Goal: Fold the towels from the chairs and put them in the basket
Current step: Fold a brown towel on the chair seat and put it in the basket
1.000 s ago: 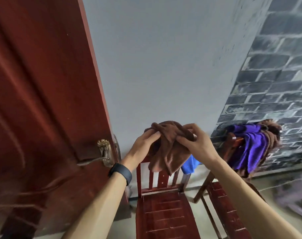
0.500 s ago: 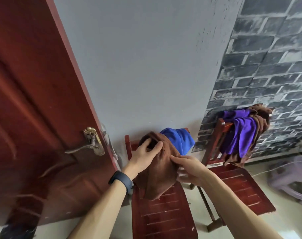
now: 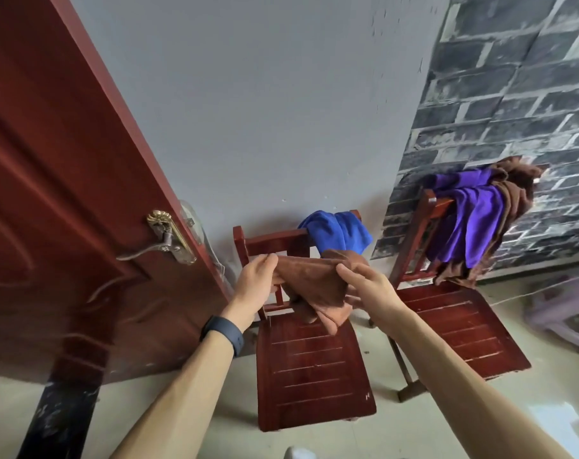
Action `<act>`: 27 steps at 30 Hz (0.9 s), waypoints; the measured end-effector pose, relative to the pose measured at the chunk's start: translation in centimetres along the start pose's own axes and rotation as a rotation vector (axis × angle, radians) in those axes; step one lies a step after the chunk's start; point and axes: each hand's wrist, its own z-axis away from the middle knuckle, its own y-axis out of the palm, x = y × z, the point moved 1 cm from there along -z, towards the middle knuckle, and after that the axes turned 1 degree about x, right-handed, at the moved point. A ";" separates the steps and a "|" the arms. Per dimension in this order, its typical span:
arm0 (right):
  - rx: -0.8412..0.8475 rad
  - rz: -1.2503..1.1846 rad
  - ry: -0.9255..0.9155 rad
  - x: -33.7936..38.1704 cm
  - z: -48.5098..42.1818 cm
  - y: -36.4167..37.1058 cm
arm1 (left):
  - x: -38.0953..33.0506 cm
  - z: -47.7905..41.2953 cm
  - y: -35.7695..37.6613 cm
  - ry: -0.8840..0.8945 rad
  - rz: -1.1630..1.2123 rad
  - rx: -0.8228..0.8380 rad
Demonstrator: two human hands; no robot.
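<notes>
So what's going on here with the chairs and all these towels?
A person is working through towels hung on two wooden chairs. The left hand and the right hand each pinch the top edge of a brown towel, holding it stretched out above the seat of the nearer chair. A blue towel hangs over that chair's back. A purple towel and a second brown towel hang over the back of the other chair. No basket is in view.
</notes>
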 end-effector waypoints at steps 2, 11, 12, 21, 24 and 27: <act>0.116 -0.086 0.046 0.4 0.2 0.0 | -1.4 0.0 0.3 -0.114 0.304 -0.035; 0.263 -0.035 0.262 -2.9 0.8 -0.7 | -4.4 -1.6 1.5 -0.117 0.317 0.087; 0.251 0.004 0.277 -3.5 0.8 -0.9 | -4.5 -1.7 1.5 -0.084 0.258 0.126; 0.006 0.068 0.637 -8.1 1.3 -2.5 | -6.0 -0.8 1.3 -0.047 0.268 0.232; 0.107 -0.080 0.754 -10.9 1.0 -1.6 | -5.9 -0.1 1.1 -0.047 0.353 0.231; 0.142 -0.243 0.653 -11.3 0.2 -0.3 | -5.4 0.3 0.9 -0.052 0.409 0.211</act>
